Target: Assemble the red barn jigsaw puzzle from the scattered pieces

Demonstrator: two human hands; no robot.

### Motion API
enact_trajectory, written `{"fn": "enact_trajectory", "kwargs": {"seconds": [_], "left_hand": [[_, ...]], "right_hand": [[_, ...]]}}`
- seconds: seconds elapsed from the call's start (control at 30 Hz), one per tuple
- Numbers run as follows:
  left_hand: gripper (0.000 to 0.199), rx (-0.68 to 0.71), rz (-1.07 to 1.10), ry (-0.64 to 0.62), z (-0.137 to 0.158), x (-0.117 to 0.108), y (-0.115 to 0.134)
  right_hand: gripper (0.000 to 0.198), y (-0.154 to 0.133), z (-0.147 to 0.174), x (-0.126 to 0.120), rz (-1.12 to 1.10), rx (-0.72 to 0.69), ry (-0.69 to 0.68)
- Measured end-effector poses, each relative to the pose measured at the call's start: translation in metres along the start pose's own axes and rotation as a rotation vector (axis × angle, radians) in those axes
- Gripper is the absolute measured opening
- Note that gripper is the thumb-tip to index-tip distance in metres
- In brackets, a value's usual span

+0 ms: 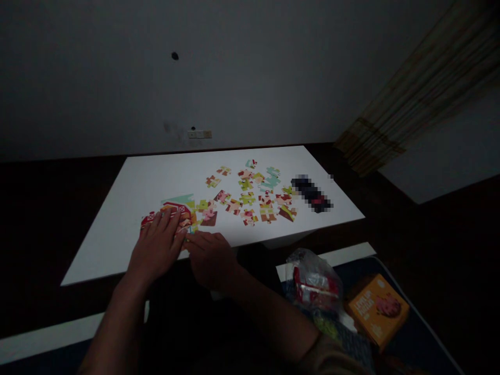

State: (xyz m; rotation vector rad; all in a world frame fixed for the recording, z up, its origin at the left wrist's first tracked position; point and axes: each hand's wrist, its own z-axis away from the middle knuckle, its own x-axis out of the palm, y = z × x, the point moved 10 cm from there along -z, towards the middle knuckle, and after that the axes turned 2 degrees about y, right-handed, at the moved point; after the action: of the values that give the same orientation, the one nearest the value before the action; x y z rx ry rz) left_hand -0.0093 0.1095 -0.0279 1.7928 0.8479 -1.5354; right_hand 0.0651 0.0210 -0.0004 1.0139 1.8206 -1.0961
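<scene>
A partly joined jigsaw puzzle (183, 208) with a red barn picture lies at the table's near left. My left hand (158, 242) rests flat on it, fingers stretched out, covering much of the picture. At the puzzle's lower right corner, by the table's near edge, my right hand (211, 255) has its fingers bent and closed on a puzzle piece (188, 240). Only a yellowish bit of that piece shows at the fingertips. Just right of the joined part lie a pink pig piece (209, 216) and a green-brown piece (203, 205).
Several loose puzzle pieces (247, 198) spread over the middle of the white table (117, 208). A dark, pixelated object (311, 194) lies at the right. On a seat below are a clear plastic bag (316, 284) with red contents and an orange puzzle box (377, 311).
</scene>
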Motion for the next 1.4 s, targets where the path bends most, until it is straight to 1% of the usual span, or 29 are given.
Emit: {"fn": "enact_trajectory", "kwargs": {"seconds": [0.17, 0.37, 0.47, 0.6, 0.73, 0.8, 0.87, 0.93, 1.0, 1.1, 1.17, 1.23, 1.27, 1.3, 1.33, 1.4], "left_hand": [[0.056, 0.001, -0.009, -0.023, -0.002, 0.001, -0.007], [0.059, -0.007, -0.031, -0.008, -0.003, 0.004, -0.02], [0.06, -0.031, -0.038, -0.01, -0.002, 0.003, -0.028], [0.058, -0.052, -0.037, -0.036, 0.001, 0.001, -0.041], [0.059, -0.103, -0.021, -0.03, 0.009, -0.004, -0.06], [0.059, -0.138, -0.013, -0.022, 0.014, -0.006, -0.071], [0.059, -0.164, -0.008, -0.017, 0.019, -0.008, -0.079], [0.059, -0.182, -0.013, 0.0, 0.022, -0.009, -0.084], [0.059, -0.201, -0.019, 0.022, 0.024, -0.009, -0.087], [0.057, -0.239, -0.007, 0.069, 0.025, -0.009, -0.091], [0.055, -0.251, 0.012, 0.102, 0.026, -0.012, -0.091], [0.052, -0.255, 0.043, 0.138, 0.029, -0.017, -0.091], [0.051, -0.255, 0.066, 0.152, 0.03, -0.019, -0.091], [0.049, -0.254, 0.091, 0.163, 0.031, -0.022, -0.091], [0.047, -0.255, 0.116, 0.172, 0.033, -0.023, -0.091], [0.043, -0.266, 0.156, 0.185, 0.035, -0.026, -0.092]], "right_hand": [[0.036, 0.001, 0.0, 0.002, 0.012, 0.0, -0.009], [0.036, 0.0, 0.001, -0.002, -0.018, 0.013, 0.016], [0.04, 0.001, 0.001, -0.005, -0.037, 0.018, 0.023], [0.042, 0.003, 0.002, -0.002, -0.076, 0.027, 0.027], [0.041, 0.004, 0.003, 0.0, -0.16, 0.037, 0.044], [0.041, 0.007, 0.002, -0.008, -0.22, 0.039, 0.083], [0.041, 0.017, 0.0, -0.025, -0.275, 0.034, 0.142], [0.037, 0.04, -0.006, -0.045, -0.284, 0.056, 0.189], [0.033, 0.079, -0.017, -0.062, -0.231, 0.131, 0.189], [0.031, 0.164, -0.04, -0.087, -0.08, 0.332, 0.201], [0.032, 0.219, -0.06, -0.095, 0.022, 0.434, 0.177], [0.034, 0.266, -0.079, -0.092, 0.139, 0.528, 0.1], [0.035, 0.284, -0.087, -0.087, 0.197, 0.562, 0.035], [0.035, 0.298, -0.094, -0.078, 0.247, 0.585, -0.059], [0.035, 0.307, -0.099, -0.069, 0.283, 0.593, -0.144], [0.032, 0.316, -0.108, -0.058, 0.298, 0.59, -0.215]]}}
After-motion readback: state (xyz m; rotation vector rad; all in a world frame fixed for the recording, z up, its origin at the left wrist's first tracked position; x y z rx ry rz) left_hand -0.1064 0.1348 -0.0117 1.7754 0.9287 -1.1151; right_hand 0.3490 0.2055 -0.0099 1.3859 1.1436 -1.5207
